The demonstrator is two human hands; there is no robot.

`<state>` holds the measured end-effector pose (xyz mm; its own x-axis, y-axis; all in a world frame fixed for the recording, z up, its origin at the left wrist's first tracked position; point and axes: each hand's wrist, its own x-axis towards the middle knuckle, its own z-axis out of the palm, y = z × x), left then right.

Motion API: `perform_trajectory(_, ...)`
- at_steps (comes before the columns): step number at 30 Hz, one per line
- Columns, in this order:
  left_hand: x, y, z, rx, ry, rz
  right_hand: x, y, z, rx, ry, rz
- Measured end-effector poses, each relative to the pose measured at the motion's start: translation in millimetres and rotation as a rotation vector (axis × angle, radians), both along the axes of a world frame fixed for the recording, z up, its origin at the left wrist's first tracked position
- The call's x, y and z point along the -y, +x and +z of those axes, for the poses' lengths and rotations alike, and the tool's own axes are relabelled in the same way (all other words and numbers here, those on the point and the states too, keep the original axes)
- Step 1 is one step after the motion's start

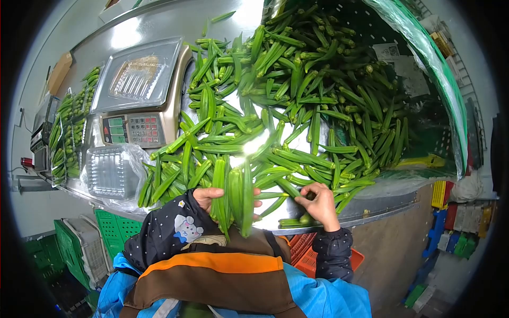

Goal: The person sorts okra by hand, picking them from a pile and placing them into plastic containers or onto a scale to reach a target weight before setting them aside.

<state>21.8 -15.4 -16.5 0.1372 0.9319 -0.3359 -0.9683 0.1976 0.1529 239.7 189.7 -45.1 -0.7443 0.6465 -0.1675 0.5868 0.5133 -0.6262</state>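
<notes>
My left hand (209,197), at the front edge of the metal table, is closed round a bunch of green okra pods (234,193); the pods hide part of its fingers. To the right, my right hand (319,204) pinches the end of a single okra pod (289,187) between thumb and fingers. Loose okra (233,124) lies spread over the table in front of both hands. A larger heap of okra (339,79) spills from a tipped green crate (450,106) at the right.
A weighing scale (139,129) with a clear tray (139,77) on its plate stands at the left. Clear plastic trays (110,172) lie in front of it. Packed okra (71,124) is further left. An orange crate (306,261) sits below the table edge.
</notes>
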Motion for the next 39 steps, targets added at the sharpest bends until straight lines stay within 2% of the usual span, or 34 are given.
perform_trajectory(1, 0.5, -0.7, -1.0, 0.000, 0.001, 0.001, -2.5, 1.5, -0.6, -0.063, -0.021, -0.045)
perform_trajectory(2, 2.0, -2.0, -2.8, -0.005, 0.011, 0.023, -5.7, 4.6, -3.3, -0.026, 0.115, 0.023)
perform_trajectory(3, 4.2, -4.4, -3.2, -0.013, 0.019, 0.046, -6.1, 5.9, -4.1, -0.030, 0.115, 0.028)
perform_trajectory(5, 10.7, -14.0, 3.1, -0.041, 0.043, 0.092, -7.5, 7.4, -5.2, -0.153, -0.474, -0.190)
perform_trajectory(9, 41.1, -38.7, 8.2, -0.131, 0.109, 0.211, -31.1, 18.6, 18.7, -0.290, -0.820, -0.274)
perform_trajectory(11, 50.5, -45.0, 9.1, -0.068, 0.147, 0.279, -27.3, 8.1, 29.4, -0.325, -0.904, -0.250)
perform_trajectory(13, 54.4, -48.7, 8.7, -0.097, 0.133, 0.341, -9.7, -20.8, 34.8, -0.371, -0.893, -0.083)
perform_trajectory(14, 52.9, -47.6, 11.1, -0.091, 0.125, 0.355, -7.9, -33.0, 29.1, -0.366, -0.912, 0.101)
perform_trajectory(15, 50.5, -46.1, 13.5, -0.094, 0.130, 0.356, -16.0, -45.6, 25.5, -0.369, -0.908, 0.105)
perform_trajectory(17, 46.7, -43.2, 17.5, -0.116, 0.150, 0.312, -31.1, -70.0, 18.4, -0.087, -0.273, -0.059)
perform_trajectory(18, 46.7, -42.2, 16.8, -0.134, 0.149, 0.293, -33.5, -73.1, 13.4, -0.094, -0.269, -0.050)
perform_trajectory(20, 45.5, -41.1, 17.0, -0.140, 0.147, 0.278, -40.5, -74.3, -0.8, 0.013, 0.468, 0.171)
perform_trajectory(21, 44.7, -40.5, 16.9, -0.136, 0.141, 0.259, -45.6, -70.0, -19.7, 0.031, 0.399, 0.208)
perform_trajectory(24, 45.2, -39.5, 13.9, -0.121, 0.137, 0.278, -46.5, -62.5, -5.7, 0.014, 0.362, 0.156)
perform_trajectory(25, 45.6, -39.1, 12.4, -0.108, 0.115, 0.282, -48.7, -58.9, -0.1, 0.025, 0.274, 0.082)
perform_trajectory(27, 45.6, -37.3, 9.3, -0.094, 0.104, 0.272, -52.5, -59.2, 7.9, -0.070, 0.245, 0.032)
perform_trajectory(29, 43.6, -35.5, 6.9, -0.080, 0.087, 0.259, -48.9, -72.9, 13.3, -0.187, 0.357, 0.183)
perform_trajectory(31, 37.8, -32.0, 7.6, -0.075, 0.043, 0.250, -31.9, -102.7, 24.9, -0.287, 0.294, 0.380)
perform_trajectory(33, 34.0, -30.9, 13.4, -0.069, 0.042, 0.250, -21.6, -128.1, 24.0, -0.249, 0.367, 0.507)
perform_trajectory(34, 33.3, -30.5, 16.1, -0.073, 0.038, 0.235, -20.8, -135.2, 8.9, -0.203, 0.416, 0.506)
perform_trajectory(37, 35.2, -34.2, 18.3, -0.074, 0.059, 0.247, -22.8, -142.8, 9.3, -0.281, 0.507, 0.611)
perform_trajectory(39, 36.1, -35.7, 16.8, -0.108, 0.062, 0.265, -16.4, -135.1, 22.9, -0.270, 0.512, 0.524)
